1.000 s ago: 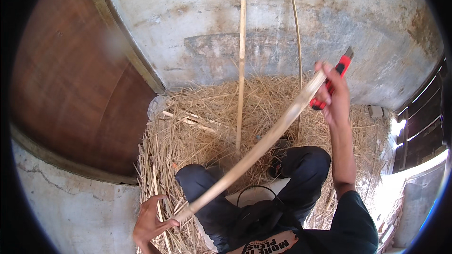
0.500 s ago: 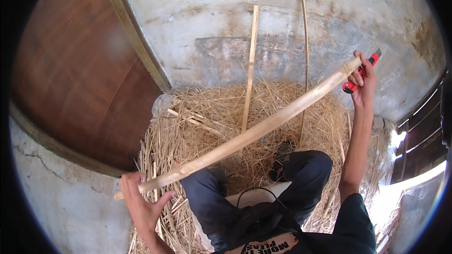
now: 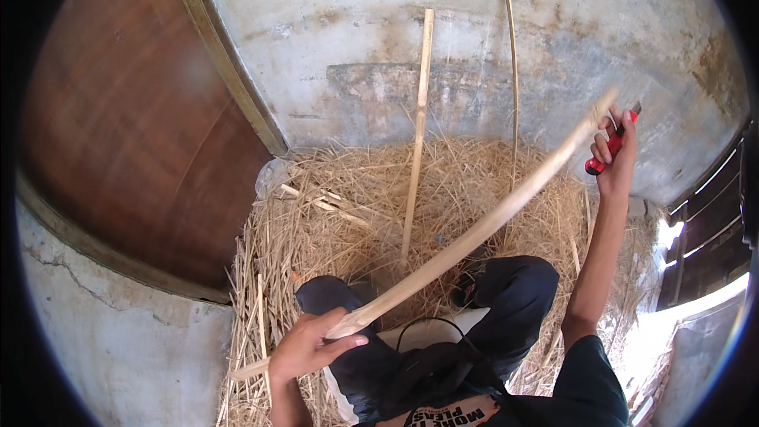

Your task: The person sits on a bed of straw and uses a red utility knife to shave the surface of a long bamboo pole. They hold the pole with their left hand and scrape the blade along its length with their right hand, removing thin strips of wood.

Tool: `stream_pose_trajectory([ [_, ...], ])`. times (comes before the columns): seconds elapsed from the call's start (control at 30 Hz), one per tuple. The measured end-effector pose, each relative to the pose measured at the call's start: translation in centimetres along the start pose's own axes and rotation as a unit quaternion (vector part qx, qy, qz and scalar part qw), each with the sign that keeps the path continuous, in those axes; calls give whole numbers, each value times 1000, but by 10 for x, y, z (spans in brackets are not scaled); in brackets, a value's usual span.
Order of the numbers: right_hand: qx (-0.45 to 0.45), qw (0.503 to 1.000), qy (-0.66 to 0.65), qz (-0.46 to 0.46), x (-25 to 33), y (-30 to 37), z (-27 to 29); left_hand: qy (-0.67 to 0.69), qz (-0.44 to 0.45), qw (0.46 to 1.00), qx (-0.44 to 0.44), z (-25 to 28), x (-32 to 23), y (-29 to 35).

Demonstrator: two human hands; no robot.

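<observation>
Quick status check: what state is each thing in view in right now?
Long strip: held aslant, right end higher
Red cutter: blade out
Left hand: gripping the strip
Right hand: gripping the cutter; strip contact unclear
Thicker stick: near upright
Thinner stick: near upright
Straw: loose, scattered
Brown door: appears shut

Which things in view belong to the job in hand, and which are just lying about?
In use:
long, pale, bamboo-like strip, in left hand
red-and-black utility knife, in right hand

Apparently just about:
dry, straw-coloured slivers
two slender, pale sticks, upright, untouched
</observation>
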State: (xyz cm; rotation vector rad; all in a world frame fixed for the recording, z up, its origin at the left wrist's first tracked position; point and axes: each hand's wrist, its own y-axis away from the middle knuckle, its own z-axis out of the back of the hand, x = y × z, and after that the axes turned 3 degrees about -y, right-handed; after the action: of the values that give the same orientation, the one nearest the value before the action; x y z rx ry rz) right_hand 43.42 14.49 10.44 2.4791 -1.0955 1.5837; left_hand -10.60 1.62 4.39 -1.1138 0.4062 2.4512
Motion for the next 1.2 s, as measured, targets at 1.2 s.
stream_pose_trajectory([
  [1.2, 380, 781, 364, 337, -32, 211, -104, 156, -30, 970, -183, -88, -76, -35],
])
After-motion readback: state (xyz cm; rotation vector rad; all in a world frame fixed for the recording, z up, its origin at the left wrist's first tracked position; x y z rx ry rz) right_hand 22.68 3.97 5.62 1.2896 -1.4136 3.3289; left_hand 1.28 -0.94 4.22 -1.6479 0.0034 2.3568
